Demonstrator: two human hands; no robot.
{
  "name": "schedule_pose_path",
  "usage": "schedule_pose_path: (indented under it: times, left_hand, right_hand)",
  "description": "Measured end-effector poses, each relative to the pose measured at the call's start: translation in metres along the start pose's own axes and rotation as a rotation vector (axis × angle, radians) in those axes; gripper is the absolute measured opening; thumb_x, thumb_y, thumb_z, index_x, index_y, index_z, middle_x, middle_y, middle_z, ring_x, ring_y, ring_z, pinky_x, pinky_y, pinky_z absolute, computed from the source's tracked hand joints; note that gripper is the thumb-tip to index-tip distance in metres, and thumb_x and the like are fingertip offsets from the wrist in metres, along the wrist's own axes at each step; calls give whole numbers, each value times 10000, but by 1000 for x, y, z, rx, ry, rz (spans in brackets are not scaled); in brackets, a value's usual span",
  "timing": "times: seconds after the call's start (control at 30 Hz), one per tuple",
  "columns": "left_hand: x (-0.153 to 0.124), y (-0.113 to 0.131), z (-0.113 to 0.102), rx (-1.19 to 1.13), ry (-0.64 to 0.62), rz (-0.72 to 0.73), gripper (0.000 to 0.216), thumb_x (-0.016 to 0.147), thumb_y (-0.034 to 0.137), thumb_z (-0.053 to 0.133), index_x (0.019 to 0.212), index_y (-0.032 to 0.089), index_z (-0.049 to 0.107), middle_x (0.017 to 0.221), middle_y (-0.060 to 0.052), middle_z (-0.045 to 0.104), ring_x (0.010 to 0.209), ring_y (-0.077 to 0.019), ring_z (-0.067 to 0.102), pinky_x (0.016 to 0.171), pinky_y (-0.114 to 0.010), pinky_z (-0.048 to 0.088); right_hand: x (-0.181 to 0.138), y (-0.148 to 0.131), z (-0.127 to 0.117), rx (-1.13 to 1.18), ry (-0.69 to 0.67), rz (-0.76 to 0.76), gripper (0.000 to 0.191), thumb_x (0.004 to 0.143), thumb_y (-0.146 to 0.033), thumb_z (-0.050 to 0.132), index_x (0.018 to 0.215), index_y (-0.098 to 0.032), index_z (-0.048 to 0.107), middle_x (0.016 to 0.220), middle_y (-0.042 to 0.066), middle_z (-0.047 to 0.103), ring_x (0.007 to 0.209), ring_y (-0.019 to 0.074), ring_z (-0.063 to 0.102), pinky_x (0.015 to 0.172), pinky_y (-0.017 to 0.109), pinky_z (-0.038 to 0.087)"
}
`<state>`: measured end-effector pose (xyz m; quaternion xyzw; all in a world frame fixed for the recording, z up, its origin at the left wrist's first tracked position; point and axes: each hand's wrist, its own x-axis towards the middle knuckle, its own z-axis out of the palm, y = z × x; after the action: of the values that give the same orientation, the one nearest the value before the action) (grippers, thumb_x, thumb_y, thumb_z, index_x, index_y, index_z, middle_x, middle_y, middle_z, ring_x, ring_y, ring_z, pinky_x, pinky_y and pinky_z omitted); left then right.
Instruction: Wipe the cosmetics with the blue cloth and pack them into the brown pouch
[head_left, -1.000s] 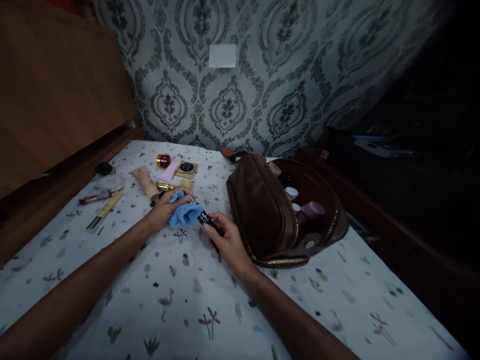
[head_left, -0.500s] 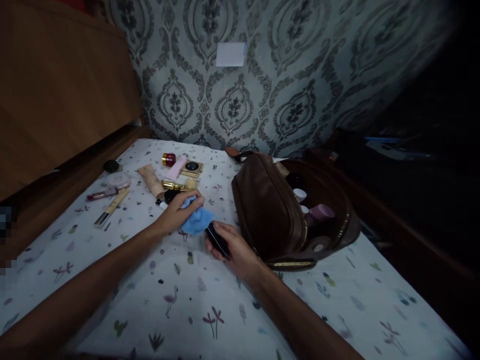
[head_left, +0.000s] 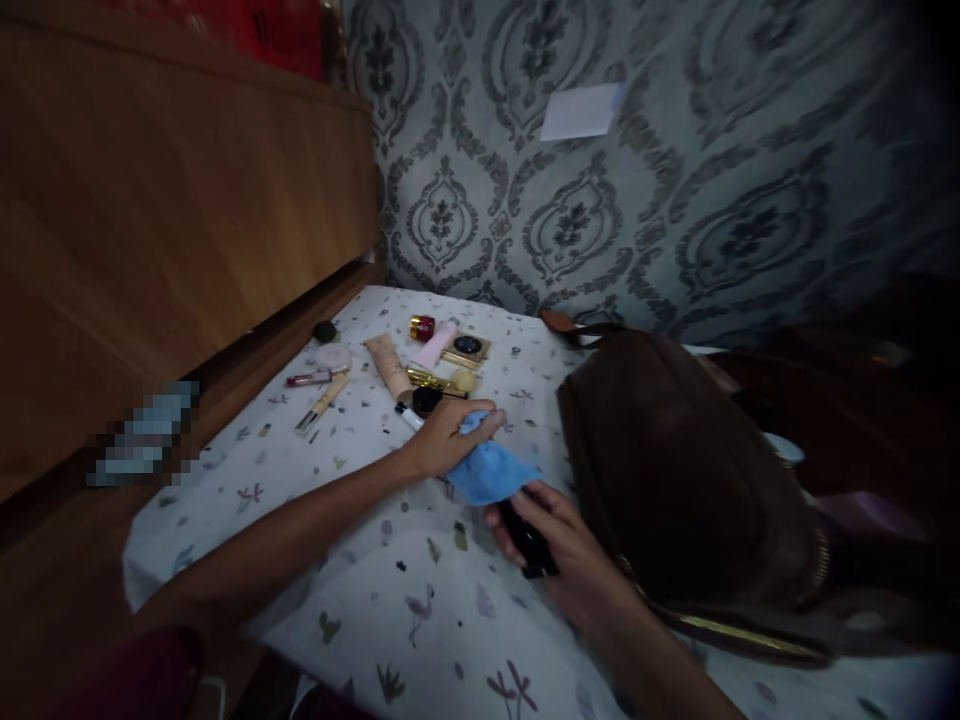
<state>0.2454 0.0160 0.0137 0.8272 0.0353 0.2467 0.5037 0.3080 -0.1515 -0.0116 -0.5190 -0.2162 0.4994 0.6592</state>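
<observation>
My left hand (head_left: 448,437) is closed on a small blue cloth (head_left: 491,474), which hangs towards my other hand. Held in my right hand (head_left: 566,545) is a glossy black, elongated item (head_left: 529,542) of a kind I cannot make out; the cloth covers its far end. Just beyond my left hand lie a round black item (head_left: 427,400) and a white tube (head_left: 409,416) with a black cap. To the right of my right hand stands a brown leather toiletry bag (head_left: 675,470), its compartment unzipped with several containers inside.
On the patterned cloth (head_left: 360,600) lie a beige tube (head_left: 388,366), a pink tube (head_left: 435,346), a red jar (head_left: 422,327), a gold compact (head_left: 467,347), a lip gloss (head_left: 311,378) and a concealer tube (head_left: 323,403). A wooden cabinet (head_left: 187,210) borders the left; a patterned wall (head_left: 465,180) stands behind.
The view has turned left, so everything sits further right in the picture. Both hands keep their holds on the cloth and the black item.
</observation>
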Motion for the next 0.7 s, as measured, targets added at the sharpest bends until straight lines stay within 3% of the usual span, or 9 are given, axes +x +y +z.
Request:
schedule_pose_path:
  times: [0.17, 0.3, 0.37, 0.57, 0.7]
  left_hand:
    - [2, -4, -1, -59, 8, -13, 477, 931, 574, 435, 649, 189, 454, 614, 37, 428, 623, -120, 429, 632, -252, 350]
    - [3, -8, -1, -43, 42, -3, 491, 924, 576, 455, 617, 195, 418, 586, 47, 367, 605, -115, 394, 621, -254, 328]
    - [3, -9, -1, -59, 49, -24, 492, 914, 575, 479, 610, 195, 411, 584, 50, 354, 596, -111, 386, 608, -252, 319]
    - [-1, -7, 7, -229, 135, -122, 393, 934, 485, 470, 683, 183, 501, 648, 38, 455, 649, -113, 457, 660, -233, 379]
    - [-7, -6, 23, -319, 220, -220, 313, 944, 437, 480, 769, 181, 527, 717, 31, 485, 711, -118, 490, 716, -236, 418]
  right_hand:
    - [2, -2, 1, -89, 33, 30, 451, 666, -591, 780, 785, -196, 596, 667, 34, 632, 537, 142, 525, 440, 243, 364]
    - [6, 3, 1, -456, 200, -240, 425, 636, -563, 804, 781, -202, 634, 728, 30, 641, 656, 163, 555, 556, 258, 454]
    - [6, 3, 2, -524, 270, -327, 415, 606, -547, 824, 734, -205, 628, 724, 24, 635, 668, 165, 551, 586, 259, 472]
    - [6, 5, 6, -215, 183, -34, 416, 624, -573, 805, 747, -199, 670, 601, 24, 617, 544, 164, 565, 512, 266, 507]
    - [10, 17, 1, -111, 187, -27, 393, 642, -535, 804, 869, -223, 725, 754, 59, 717, 656, 224, 666, 597, 314, 575]
